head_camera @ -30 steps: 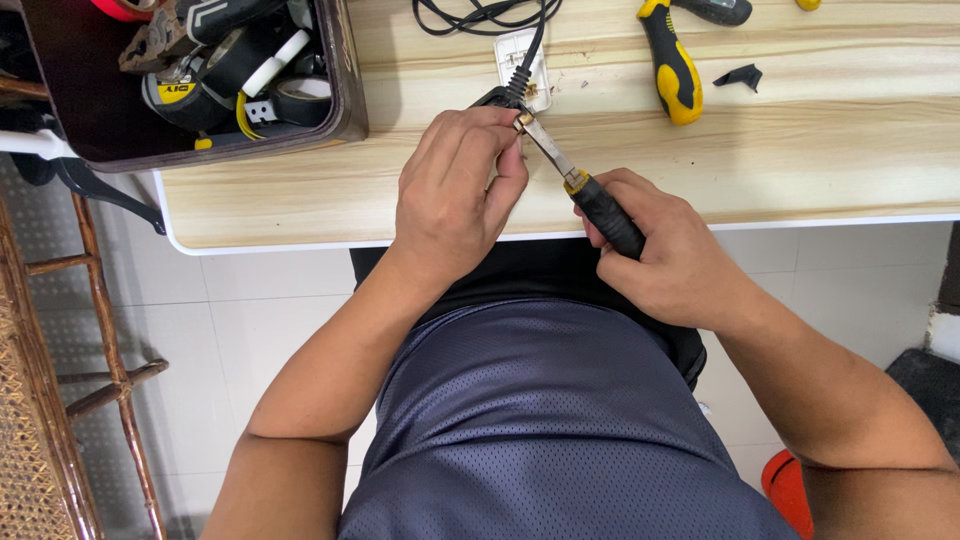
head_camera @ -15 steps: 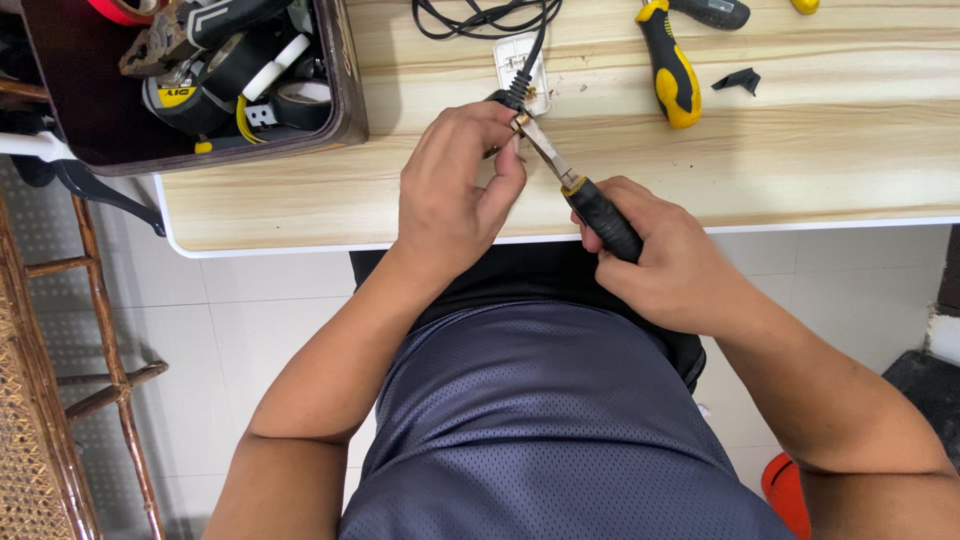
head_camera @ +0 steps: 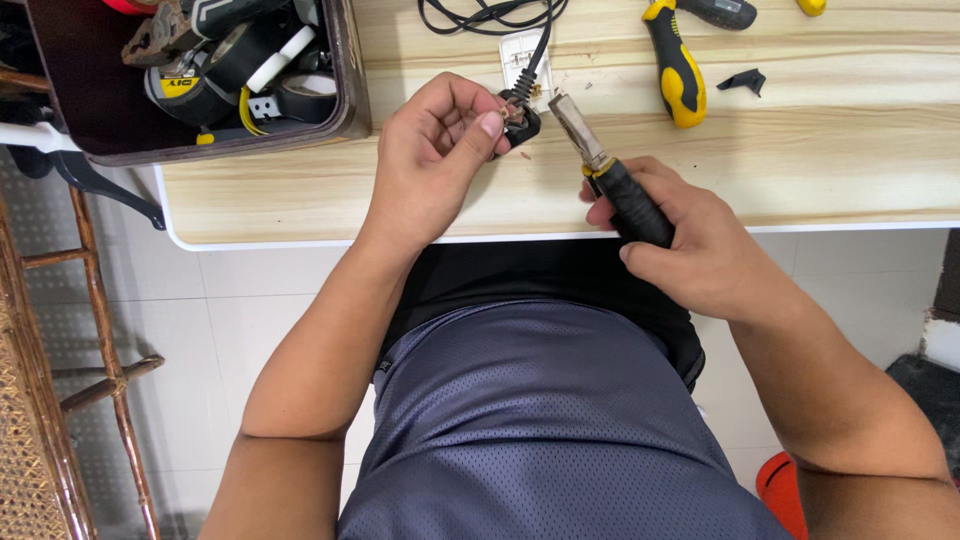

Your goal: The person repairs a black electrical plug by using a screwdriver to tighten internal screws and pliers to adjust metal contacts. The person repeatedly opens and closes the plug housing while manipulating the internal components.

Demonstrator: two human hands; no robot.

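Black plastic forms the plug (head_camera: pixel 518 118) that the left hand (head_camera: pixel 435 160) pinches between thumb and fingertips just above the pale wooden counter (head_camera: pixel 820 150), its black cord (head_camera: pixel 500 15) running off toward the far edge over a small white plate (head_camera: pixel 522 55). The right hand (head_camera: pixel 690 240) is closed around the black handle of a screwdriver (head_camera: pixel 600 170), whose metal shaft points up and left, its tip just beside the plug but apart from it. As a judgement, the tip could skid off the small plug and jab the left fingertips, since they sit so close to it and the plug is held in the air rather than braced. A loose screw could also drop and roll off the counter. A yellow-and-black screwdriver (head_camera: pixel 678 62) lies farther back, and a dark tray of tools (head_camera: pixel 215 65) sits at the left.
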